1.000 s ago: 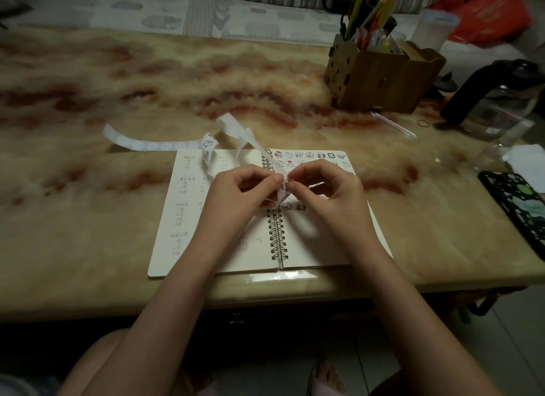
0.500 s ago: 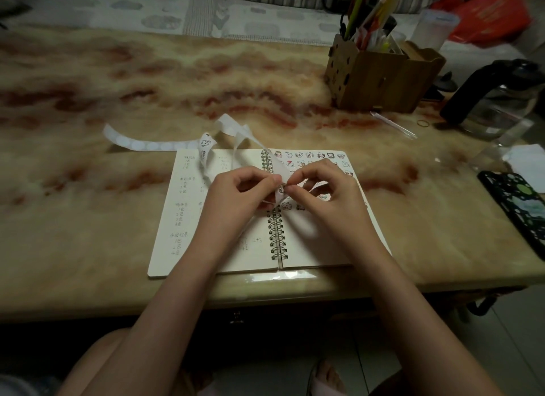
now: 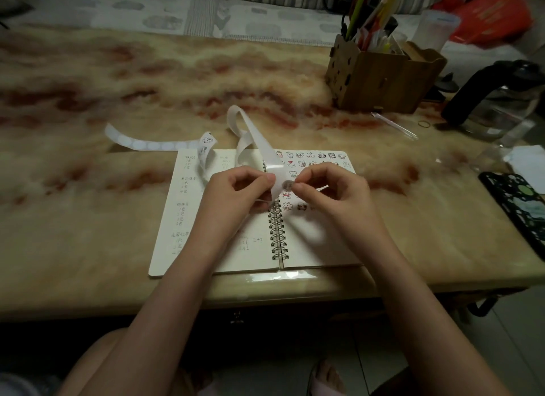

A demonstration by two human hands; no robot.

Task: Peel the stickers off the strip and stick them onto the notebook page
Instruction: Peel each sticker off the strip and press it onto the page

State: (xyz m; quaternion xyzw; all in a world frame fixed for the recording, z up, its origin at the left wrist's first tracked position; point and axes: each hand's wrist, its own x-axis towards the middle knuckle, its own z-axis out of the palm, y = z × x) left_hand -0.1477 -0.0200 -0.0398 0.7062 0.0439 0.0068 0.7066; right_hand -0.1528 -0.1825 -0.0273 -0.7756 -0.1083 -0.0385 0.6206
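An open spiral notebook (image 3: pixel 321 248) lies near the table's front edge, handwriting on its left page and several small cartoon stickers along the top of its right page. A long white sticker strip (image 3: pixel 253 133) loops up over the notebook and trails off to the left. My left hand (image 3: pixel 236 189) pinches the strip just above the spiral binding. My right hand (image 3: pixel 330 189) pinches a small round sticker (image 3: pixel 287 185) at the strip's end, partly lifted off the backing.
A brown pen holder box (image 3: pixel 383 77) full of pens stands at the back right. Beside it are a dark-handled glass kettle (image 3: pixel 498 101), a clear pen (image 3: pixel 395 124) and a rubber band (image 3: pixel 423 124). A patterned phone case (image 3: pixel 516 204) lies at the right edge.
My hands have drawn slightly apart, and the round sticker now shows between my fingertips, lifting off the strip. The strip's loop stands a little higher.
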